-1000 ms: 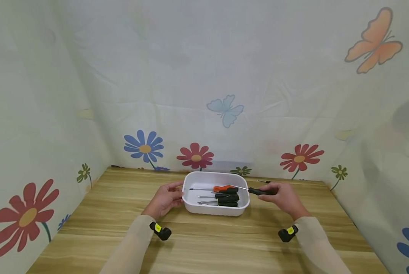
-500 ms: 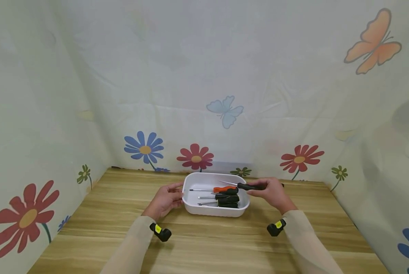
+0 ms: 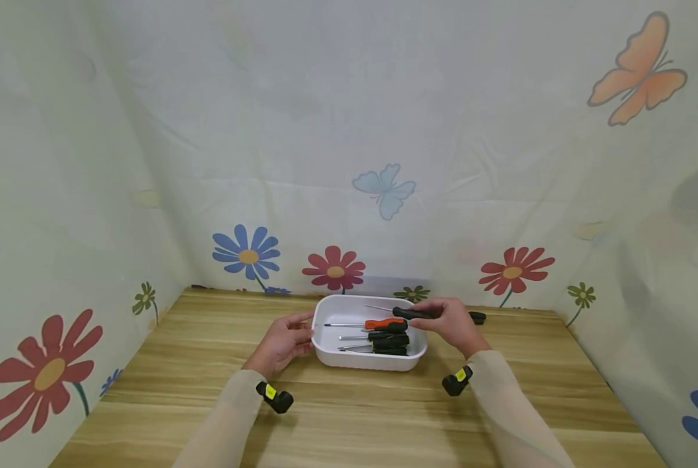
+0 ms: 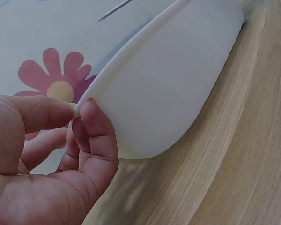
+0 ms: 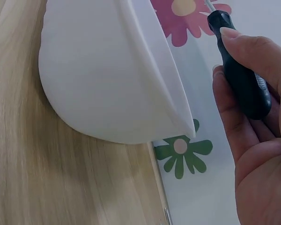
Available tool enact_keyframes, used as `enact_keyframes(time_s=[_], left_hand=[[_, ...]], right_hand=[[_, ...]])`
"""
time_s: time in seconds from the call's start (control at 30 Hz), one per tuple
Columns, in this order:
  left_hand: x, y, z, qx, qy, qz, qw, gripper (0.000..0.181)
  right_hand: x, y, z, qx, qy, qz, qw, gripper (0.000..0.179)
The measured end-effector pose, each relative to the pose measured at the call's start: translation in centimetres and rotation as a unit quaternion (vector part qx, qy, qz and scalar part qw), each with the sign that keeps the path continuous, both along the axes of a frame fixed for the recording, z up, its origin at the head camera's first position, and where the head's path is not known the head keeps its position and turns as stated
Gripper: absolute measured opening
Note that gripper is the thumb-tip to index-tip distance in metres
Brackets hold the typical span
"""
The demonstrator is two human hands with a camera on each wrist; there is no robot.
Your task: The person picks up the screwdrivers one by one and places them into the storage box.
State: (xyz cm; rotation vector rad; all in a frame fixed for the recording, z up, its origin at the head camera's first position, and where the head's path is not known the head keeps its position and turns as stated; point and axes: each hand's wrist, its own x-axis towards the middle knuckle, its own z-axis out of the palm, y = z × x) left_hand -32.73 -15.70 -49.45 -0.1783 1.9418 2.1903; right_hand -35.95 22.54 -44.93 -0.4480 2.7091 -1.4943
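Observation:
My left hand (image 3: 281,343) pinches the left rim of a white plastic tray (image 3: 361,362), thumb and fingers on either side of the edge in the left wrist view. With my right hand (image 3: 451,325) I grip the black handle of a screwdriver (image 5: 243,82). Its thin shaft points left, over the back part of the tray. Inside the tray lie an orange and black screwdriver (image 3: 381,324) and several black-handled screwdrivers (image 3: 391,340), handles to the right, shafts to the left.
Behind my right hand, another black handle (image 3: 477,318) lies on the wooden table (image 3: 349,416) near its back edge. A pale cloth wall (image 3: 302,117) printed with flowers and butterflies stands behind the table and along both sides.
My right hand has moved left with the screwdriver, from beside the tray to over its back right part. The black handle behind it shows more. My left hand keeps its grip on the rim.

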Motion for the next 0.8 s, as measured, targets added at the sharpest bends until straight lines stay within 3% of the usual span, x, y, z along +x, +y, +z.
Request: enact_keyframes(time_s=[0.1,0.33,0.8], left_hand=[[0.0,0.0,0.0,0.001,-0.002,-0.002,1.0000,0.053],[-0.1,0.0,-0.1,-0.003,-0.001,-0.003,1.0000,0.053],[-0.1,0.0,-0.1,-0.002,0.000,0.002,1.0000,0.052]], right_hand=[[-0.4,-0.3,-0.2,-0.007,-0.008,-0.005,0.9999,0.042],[-1.1,-1.2,-0.4,-0.019,0.022,0.011,0.9995,0.040],[-2.4,-3.0,-0.7,-0.024,-0.014,0.001,0.9996,0.034]])
